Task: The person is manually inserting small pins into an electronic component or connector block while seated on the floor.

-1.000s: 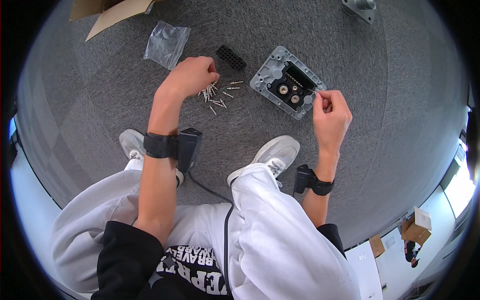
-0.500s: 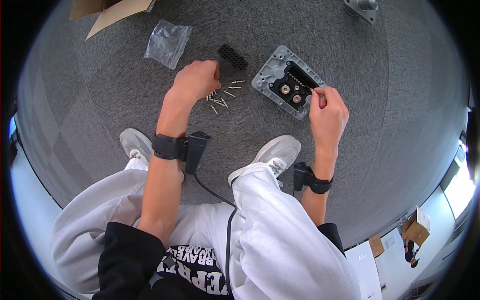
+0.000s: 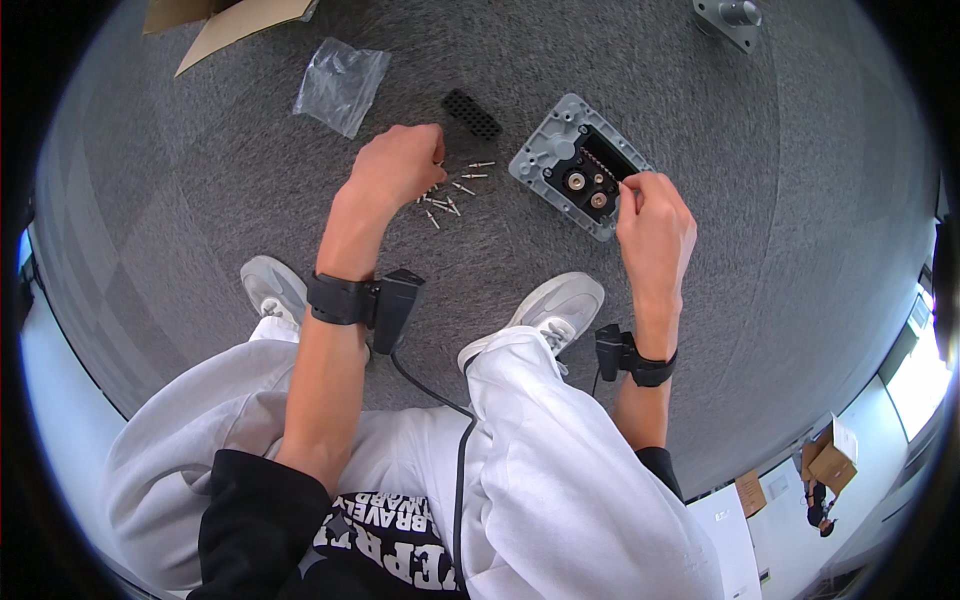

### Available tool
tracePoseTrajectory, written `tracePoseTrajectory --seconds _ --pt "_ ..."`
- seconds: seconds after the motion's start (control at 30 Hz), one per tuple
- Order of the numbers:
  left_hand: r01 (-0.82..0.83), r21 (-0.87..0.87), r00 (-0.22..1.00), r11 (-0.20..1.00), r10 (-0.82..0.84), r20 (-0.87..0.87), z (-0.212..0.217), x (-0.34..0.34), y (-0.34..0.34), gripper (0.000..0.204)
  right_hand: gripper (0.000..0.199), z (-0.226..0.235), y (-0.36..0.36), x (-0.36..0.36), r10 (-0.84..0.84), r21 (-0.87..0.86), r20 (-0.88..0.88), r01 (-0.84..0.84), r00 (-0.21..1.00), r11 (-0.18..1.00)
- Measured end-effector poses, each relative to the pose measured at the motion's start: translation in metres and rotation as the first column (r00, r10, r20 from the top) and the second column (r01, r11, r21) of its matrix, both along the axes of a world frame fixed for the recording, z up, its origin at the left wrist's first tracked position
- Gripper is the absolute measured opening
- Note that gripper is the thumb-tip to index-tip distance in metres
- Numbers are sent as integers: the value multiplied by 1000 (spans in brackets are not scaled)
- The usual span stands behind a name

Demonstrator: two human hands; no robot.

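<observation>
My left hand (image 3: 393,168) is closed in a pinch over a loose cluster of small metal pins (image 3: 447,206) on the carpet. Whatever lies between its fingertips is hidden. To the right rests a grey metal housing (image 3: 548,150) with a black insert (image 3: 562,183) that carries round metal contacts and a row of small pins. My right hand (image 3: 657,215) has thumb and forefinger pressed together at the insert's right end, by that row. What these fingers grip is too small to make out. A black block full of holes (image 3: 472,113) lies between the left hand and the housing.
A clear plastic bag (image 3: 342,85) lies beyond my left hand, and an open cardboard box (image 3: 240,35) stands at the far left. A grey metal fitting (image 3: 730,20) sits at the far right. A black cable (image 3: 460,440) runs from my left wrist device across my lap.
The fingertips of my right hand have shifted very slightly at the insert, and its wrist has moved a little to the right. My left hand stays pinched over the pins.
</observation>
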State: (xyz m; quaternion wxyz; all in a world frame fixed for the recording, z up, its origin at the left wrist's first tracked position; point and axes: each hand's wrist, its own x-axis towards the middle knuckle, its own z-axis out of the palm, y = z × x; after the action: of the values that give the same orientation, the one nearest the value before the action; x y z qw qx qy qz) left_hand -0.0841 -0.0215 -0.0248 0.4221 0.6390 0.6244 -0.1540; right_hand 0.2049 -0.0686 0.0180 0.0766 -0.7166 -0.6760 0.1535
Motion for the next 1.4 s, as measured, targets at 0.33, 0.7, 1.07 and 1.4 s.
tracePoseTrajectory --seconds 0.33,0.7,1.07,1.4 --pt "-9 -6 999 1000 9 33 -5 -2 -3 26 9 0 6 2 73 -50 37 -71 997 996" --pt "-25 250 983 968 -21 180 -15 27 -24 28 12 11 2 -14 -26 -21 -118 24 993 1000" --pt "-59 440 989 896 -6 146 -30 44 -45 16 10 14 5 -23 -36 22 -168 40 985 999" --pt "170 558 980 812 -200 -8 -40 55 -56 23 10 11 2 -32 -17 71 -222 34 975 997"
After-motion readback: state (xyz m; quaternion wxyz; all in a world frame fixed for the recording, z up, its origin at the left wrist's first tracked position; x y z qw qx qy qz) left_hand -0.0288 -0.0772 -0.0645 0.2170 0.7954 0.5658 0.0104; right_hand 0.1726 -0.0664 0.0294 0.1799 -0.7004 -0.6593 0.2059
